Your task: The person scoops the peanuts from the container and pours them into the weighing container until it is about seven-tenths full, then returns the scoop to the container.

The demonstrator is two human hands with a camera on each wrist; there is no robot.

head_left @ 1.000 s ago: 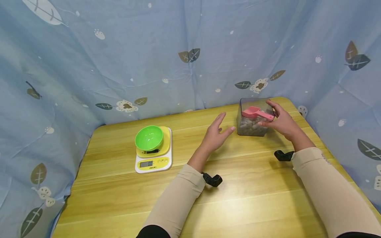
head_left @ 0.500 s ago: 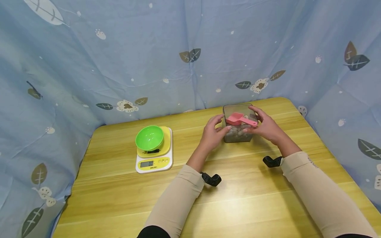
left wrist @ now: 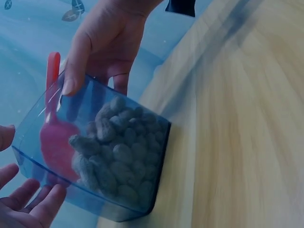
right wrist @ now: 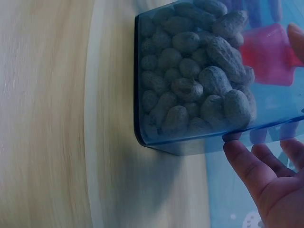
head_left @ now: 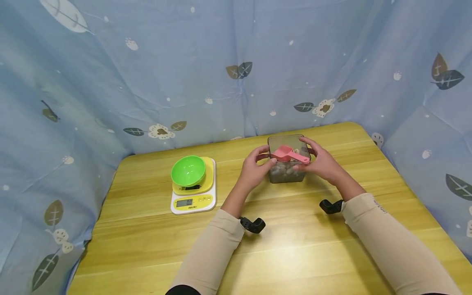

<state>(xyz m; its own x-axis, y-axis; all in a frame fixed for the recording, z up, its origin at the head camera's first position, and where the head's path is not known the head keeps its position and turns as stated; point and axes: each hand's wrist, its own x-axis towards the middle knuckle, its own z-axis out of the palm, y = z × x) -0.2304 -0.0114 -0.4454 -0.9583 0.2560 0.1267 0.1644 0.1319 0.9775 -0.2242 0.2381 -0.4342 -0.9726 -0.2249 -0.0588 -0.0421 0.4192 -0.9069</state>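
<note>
A smoky clear plastic box (head_left: pixel 287 177) of unshelled peanuts (right wrist: pixel 185 88) stands on the table. A pink scoop (head_left: pixel 284 153) lies on the peanuts, its handle over the front right rim in the head view. My right hand (head_left: pixel 323 164) grips the box's right side, thumb at the front and fingers along the side. At the left front corner, my left hand (head_left: pixel 252 170) holds the box between thumb and fingers. Part of the left hand shows at the lower left of the left wrist view, fingertips against the wall.
Left of the box is a white and yellow kitchen scale (head_left: pixel 193 203) reading 0.0. A green bowl (head_left: pixel 188 171) sits on its platform. The wooden table (head_left: pixel 287 246) is backed by a blue patterned curtain (head_left: pixel 206 61).
My right hand has brought the box left and nearer, scoop and peanuts inside. My left hand, apart from the box at first, has met its left side. Scale and bowl stay put.
</note>
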